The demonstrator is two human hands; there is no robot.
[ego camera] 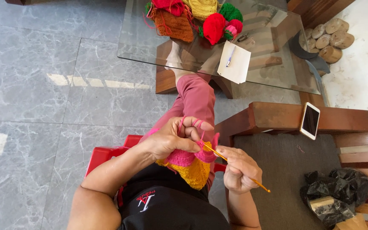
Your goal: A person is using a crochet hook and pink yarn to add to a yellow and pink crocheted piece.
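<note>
My left hand (pixel 173 138) grips the top edge of a pink and yellow crocheted piece (pixel 192 164), with pink yarn wound over its fingers. My right hand (pixel 240 170) pinches an orange crochet hook (pixel 235 167) whose tip sits in the pink edge of the piece, right beside my left thumb. The piece hangs over my lap, above my pink trouser leg (pixel 196 100). I sit on a red plastic stool (pixel 107 154).
A glass table (pixel 141 47) ahead carries red, green, yellow and orange yarn balls and knitted pieces (pixel 194 17), and a paper with a pen (pixel 234 61). A phone (pixel 310 120) lies on the wooden armrest at right. A black plastic bag (pixel 335 194) rests on the grey seat cushion.
</note>
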